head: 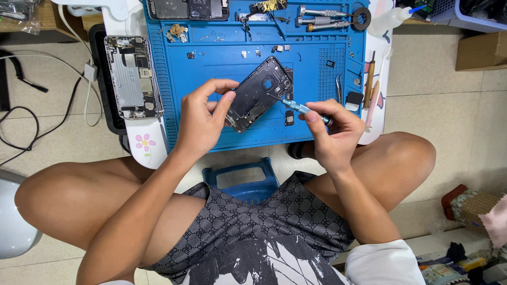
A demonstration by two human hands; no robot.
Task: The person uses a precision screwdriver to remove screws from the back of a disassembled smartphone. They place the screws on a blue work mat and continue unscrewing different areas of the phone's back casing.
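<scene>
Head view: left hand (203, 119) grips the dark phone housing (257, 94) tilted above the blue mat (222, 68), steadying it; right hand (330, 132) pinches a blue screwdriver (298, 107), fingers closed, tip angled into its interior.

The left hand (203, 113) covers the near left edge of the phone shell (259, 94), and its fingertips curl out of sight behind the rim. The screwdriver (298, 107) runs into the right hand (332, 132), so its handle end is hidden, and its tip is too fine to make out against the shell. Small screws and parts along the mat's (185, 126) far edge are too tiny to identify. A second phone (187, 8) at the far left corner is cut off by the top edge.
</scene>
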